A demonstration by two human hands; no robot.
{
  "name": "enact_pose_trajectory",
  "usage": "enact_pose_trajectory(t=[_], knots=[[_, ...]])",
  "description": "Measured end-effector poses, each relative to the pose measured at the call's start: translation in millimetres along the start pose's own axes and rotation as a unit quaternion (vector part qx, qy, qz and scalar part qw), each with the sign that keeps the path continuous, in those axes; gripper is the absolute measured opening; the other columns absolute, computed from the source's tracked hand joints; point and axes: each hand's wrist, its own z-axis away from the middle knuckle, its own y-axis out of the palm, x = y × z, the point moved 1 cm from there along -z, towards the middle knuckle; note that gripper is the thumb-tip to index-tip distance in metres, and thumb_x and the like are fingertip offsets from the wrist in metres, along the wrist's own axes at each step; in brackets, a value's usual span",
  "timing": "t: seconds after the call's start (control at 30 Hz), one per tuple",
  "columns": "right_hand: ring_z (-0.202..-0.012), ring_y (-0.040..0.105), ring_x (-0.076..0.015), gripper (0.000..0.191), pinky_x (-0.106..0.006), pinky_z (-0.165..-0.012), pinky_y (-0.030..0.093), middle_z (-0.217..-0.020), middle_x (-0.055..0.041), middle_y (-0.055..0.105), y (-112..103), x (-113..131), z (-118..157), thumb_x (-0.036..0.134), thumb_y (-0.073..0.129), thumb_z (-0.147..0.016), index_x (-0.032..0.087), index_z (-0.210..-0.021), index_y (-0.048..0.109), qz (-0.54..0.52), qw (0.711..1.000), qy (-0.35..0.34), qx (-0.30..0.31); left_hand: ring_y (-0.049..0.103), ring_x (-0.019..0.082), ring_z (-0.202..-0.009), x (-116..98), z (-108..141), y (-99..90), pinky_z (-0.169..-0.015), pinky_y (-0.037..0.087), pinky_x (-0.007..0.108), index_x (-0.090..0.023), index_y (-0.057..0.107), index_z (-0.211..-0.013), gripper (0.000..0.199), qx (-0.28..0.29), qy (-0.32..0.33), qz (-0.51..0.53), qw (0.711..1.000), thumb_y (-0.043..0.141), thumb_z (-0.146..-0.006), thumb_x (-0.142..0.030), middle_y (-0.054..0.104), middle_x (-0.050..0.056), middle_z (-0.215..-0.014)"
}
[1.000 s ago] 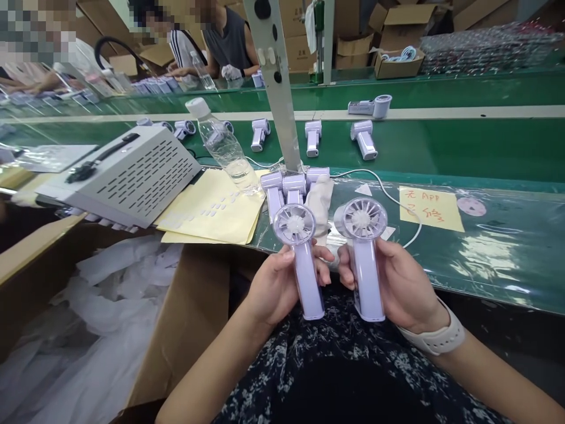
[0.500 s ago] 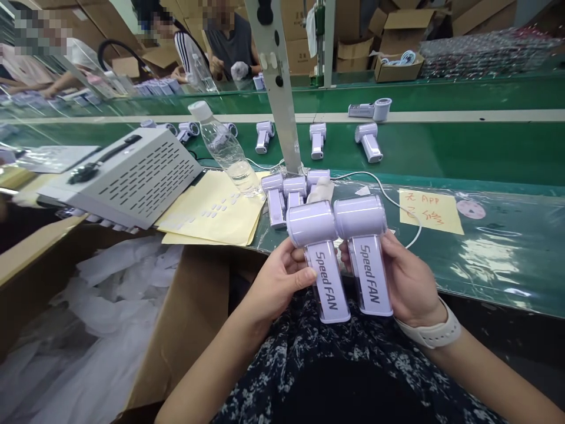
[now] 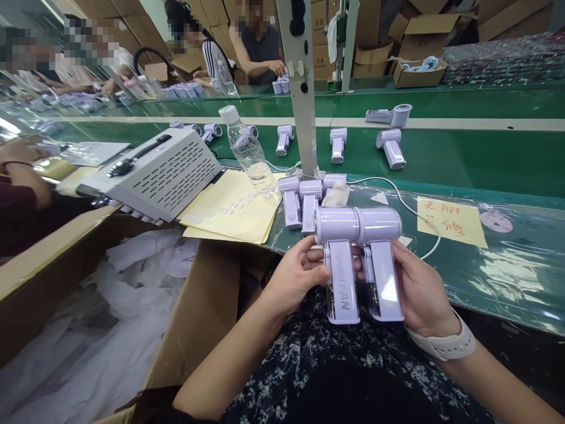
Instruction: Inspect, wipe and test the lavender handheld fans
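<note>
Two lilac handheld fans are held upright side by side above my lap, their round heads touching. Around the handle of the left fan (image 3: pixel 343 282), marked "Speed FAN", my left hand (image 3: pixel 304 274) is closed, thumb on its edge. My right hand (image 3: pixel 419 288), with a pale watch on the wrist, grips the right fan (image 3: pixel 387 280) by its handle; glare washes out that handle's front. Dark inner parts show through the clear side of both handles. Just beyond, several more fans (image 3: pixel 291 203) lie together on the bench edge beside a crumpled white wad (image 3: pixel 338 194).
A tilted water bottle (image 3: pixel 249 153) stands on yellow sheets (image 3: pixel 229 206) near a grey vented metal box (image 3: pixel 154 174). An open carton (image 3: pixel 194 330) of white wrapping is at left. Spaced fans lie on the green conveyor (image 3: pixel 441 147). A metal post (image 3: pixel 302 88) rises ahead; co-workers sit beyond.
The view has shifted left. The two fans have turned and their heads have come together. Across the belt, a co-worker's hands now reach to fans there.
</note>
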Motion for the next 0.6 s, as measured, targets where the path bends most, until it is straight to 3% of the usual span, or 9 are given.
enact_pose_trajectory(t=[0.23, 0.43, 0.53, 0.6], knots=[[-0.07, 0.074, -0.0224, 0.019, -0.033, -0.063, 0.063, -0.087, -0.0051, 0.079, 3.9, 1.3, 1.5, 0.032, 0.063, -0.09, 0.022, -0.101, 0.074, 0.007, 1.0, -0.002, -0.02, 0.075, 0.026, -0.089, 0.2, 1.0, -2.0, -0.075, 0.06, 0.032, -0.015, 0.062, -0.123, 0.078, 0.001, -0.007, 0.004, 1.0, 0.092, -0.061, -0.051, 0.077, 0.014, -0.105], [-0.071, 0.074, -0.024, 0.025, -0.036, -0.064, 0.063, -0.088, -0.0069, 0.079, -1.2, -4.9, -0.8, 0.035, 0.055, -0.093, 0.02, -0.105, 0.072, 0.009, 1.0, -0.016, 0.014, 0.075, 0.025, -0.091, -1.3, 0.6, -4.3, -0.074, 0.059, 0.03, -0.015, 0.061, -0.125, 0.073, 0.007, -0.002, -0.018, 1.0, 0.09, -0.066, -0.048, 0.077, 0.014, -0.107], [-0.084, 0.076, -0.0292, 0.032, -0.044, -0.074, 0.063, -0.097, -0.008, 0.079, -8.4, -5.4, 1.9, 0.043, 0.059, -0.092, 0.023, -0.115, 0.067, 0.077, 0.992, -0.09, 0.047, 0.075, 0.026, -0.095, -6.4, 4.9, -3.7, -0.079, 0.06, 0.033, -0.016, 0.059, -0.128, 0.062, 0.005, 0.024, -0.116, 0.993, 0.084, -0.076, -0.039, 0.076, 0.014, -0.112], [-0.104, 0.073, -0.0322, 0.04, -0.048, -0.09, 0.06, -0.113, -0.0095, 0.076, -14.6, -1.8, 6.4, 0.044, 0.069, -0.088, 0.024, -0.122, 0.064, 0.186, 0.962, -0.184, 0.072, 0.074, 0.027, -0.1, -11.7, 8.6, -2.0, -0.085, 0.06, 0.035, -0.017, 0.062, -0.126, 0.051, -0.003, 0.106, -0.245, 0.964, 0.08, -0.08, -0.028, 0.076, 0.013, -0.114]])
